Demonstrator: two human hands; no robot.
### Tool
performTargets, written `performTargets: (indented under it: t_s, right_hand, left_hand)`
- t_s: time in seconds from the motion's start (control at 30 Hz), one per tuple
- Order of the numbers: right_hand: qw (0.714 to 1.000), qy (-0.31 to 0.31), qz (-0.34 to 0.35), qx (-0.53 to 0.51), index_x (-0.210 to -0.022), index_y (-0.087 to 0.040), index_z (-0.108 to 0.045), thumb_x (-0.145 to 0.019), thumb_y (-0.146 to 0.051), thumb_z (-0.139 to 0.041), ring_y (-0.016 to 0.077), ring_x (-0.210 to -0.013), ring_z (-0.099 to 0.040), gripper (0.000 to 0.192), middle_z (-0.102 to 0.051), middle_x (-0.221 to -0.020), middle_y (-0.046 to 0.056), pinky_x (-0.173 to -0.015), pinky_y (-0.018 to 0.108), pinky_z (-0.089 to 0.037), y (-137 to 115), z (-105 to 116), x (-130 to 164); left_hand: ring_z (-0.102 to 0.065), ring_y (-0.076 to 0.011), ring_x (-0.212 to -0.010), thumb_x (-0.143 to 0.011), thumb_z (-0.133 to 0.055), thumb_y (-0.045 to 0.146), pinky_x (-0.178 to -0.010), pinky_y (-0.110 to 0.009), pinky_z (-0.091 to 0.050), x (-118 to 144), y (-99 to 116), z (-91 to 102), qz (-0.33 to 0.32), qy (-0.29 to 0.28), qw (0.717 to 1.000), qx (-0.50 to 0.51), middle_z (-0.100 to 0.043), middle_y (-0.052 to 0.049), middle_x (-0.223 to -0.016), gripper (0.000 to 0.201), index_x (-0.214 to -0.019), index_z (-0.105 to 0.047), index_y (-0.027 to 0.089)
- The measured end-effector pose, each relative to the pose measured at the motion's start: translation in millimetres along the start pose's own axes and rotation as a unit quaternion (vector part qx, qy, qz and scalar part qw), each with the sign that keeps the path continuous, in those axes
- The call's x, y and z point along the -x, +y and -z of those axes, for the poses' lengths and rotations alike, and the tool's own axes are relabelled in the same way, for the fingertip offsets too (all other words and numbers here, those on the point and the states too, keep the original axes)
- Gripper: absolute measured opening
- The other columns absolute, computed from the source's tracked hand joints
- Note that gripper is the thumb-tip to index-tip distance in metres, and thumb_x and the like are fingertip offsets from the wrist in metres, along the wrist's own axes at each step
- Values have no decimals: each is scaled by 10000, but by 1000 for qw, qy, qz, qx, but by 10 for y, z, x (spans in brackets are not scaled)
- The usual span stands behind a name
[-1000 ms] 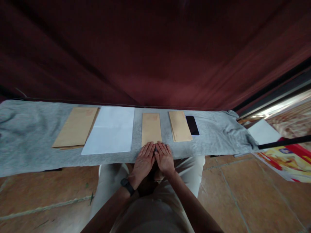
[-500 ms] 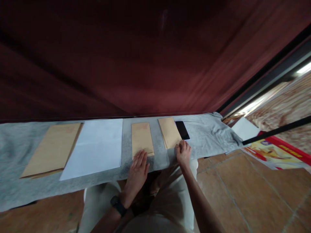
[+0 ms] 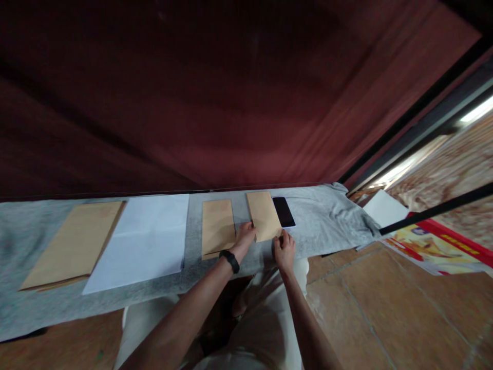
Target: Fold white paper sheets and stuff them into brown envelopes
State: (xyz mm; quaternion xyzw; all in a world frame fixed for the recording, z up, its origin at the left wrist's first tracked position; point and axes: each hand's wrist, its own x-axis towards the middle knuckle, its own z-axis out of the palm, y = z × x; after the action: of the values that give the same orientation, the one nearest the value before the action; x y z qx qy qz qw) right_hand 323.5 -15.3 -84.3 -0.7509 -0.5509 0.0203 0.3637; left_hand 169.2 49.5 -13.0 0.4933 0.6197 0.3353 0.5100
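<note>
Several small brown envelopes lie in a low pile on the grey cloth in front of me. My left hand has its bent fingers at the pile's lower left edge. At the lower right corner, the fingers of my right hand are curled and pinch the pile. The fingertips are partly hidden against the paper. To the left lies a second pile of small brown envelopes, slightly covered by my left wrist, which wears a black band. A dark phone rests right beside the held pile.
White paper sheets and larger brown envelopes lie on the left part of the grey cloth. A dark red curtain hangs behind. Right of the cloth are a black bar and a red and yellow printed box.
My left hand has left the middle envelope pile and moved right to the left edge of the other pile. My right hand stays at that pile's lower right corner.
</note>
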Motion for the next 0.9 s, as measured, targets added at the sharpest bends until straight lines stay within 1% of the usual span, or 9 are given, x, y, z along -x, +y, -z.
performTargets:
  t_s: [0.1, 0.2, 0.3, 0.4, 0.53, 0.73, 0.9]
  right_hand:
    - [1000, 1, 10, 9, -1359, -108, -587, -966, -360, -397, 320, -1117, -551, 505, -644, -1245, 195, -966, 486, -440, -27, -16, 36]
    - [1000, 6, 22, 18, -1358, -108, -592, -964, -327, -402, 314, -1133, -554, 489, -646, -1263, 191, -963, 474, -449, -41, -24, 67]
    - [999, -1, 34, 25, -1363, -134, -593, -965, -287, -392, 298, -1150, -562, 471, -649, -1288, 171, -973, 462, -451, -44, -15, 91]
    - [999, -12, 40, 30, -1389, -134, -572, -965, -272, -392, 295, -1175, -561, 481, -637, -1330, 174, -986, 463, -450, -48, 3, 114]
    - [998, -16, 40, 34, -1389, -111, -574, -961, -262, -394, 305, -1187, -556, 488, -633, -1335, 194, -992, 477, -449, -51, 11, 134]
    - [997, -18, 57, 46, -1385, -124, -578, -957, -268, -400, 309, -1194, -550, 485, -617, -1358, 190, -1002, 488, -444, -28, 5, 139]
    - [996, -30, 65, 48, -1420, -151, -542, -972, -302, -383, 312, -1215, -547, 499, -597, -1388, 179, -995, 502, -460, 5, 22, 141]
  left_hand:
    - [-718, -210, -926, -826, -647, 133, -790, -283, -527, -87, 5, -6, 14, 19, 997, -74, -770, -104, -967, 238, -1055, -712, 125]
    - [-709, -226, -984, -842, -644, 145, -842, -306, -510, -116, 8, -6, 18, 34, 991, -125, -762, -137, -1059, 214, -1044, -711, 124]
    - [-713, -230, -974, -851, -633, 156, -834, -307, -509, -115, 6, -5, 25, 39, 987, -156, -767, -139, -1036, 159, -979, -723, 128]
    - [-719, -225, -933, -830, -657, 163, -806, -297, -513, -113, -2, 7, 26, 38, 984, -173, -775, -119, -983, 126, -929, -731, 140]
    - [-722, -220, -890, -809, -684, 180, -787, -289, -510, -109, -3, 28, 18, 34, 982, -185, -776, -94, -920, 100, -889, -737, 156]
    - [-711, -224, -905, -815, -672, 146, -777, -288, -497, -102, -25, 9, 7, 44, 981, -191, -766, -118, -960, 197, -1009, -703, 136]
    - [-707, -210, -933, -832, -653, 126, -802, -276, -496, -104, -34, -28, -6, 44, 981, -190, -753, -96, -945, 221, -1050, -679, 153]
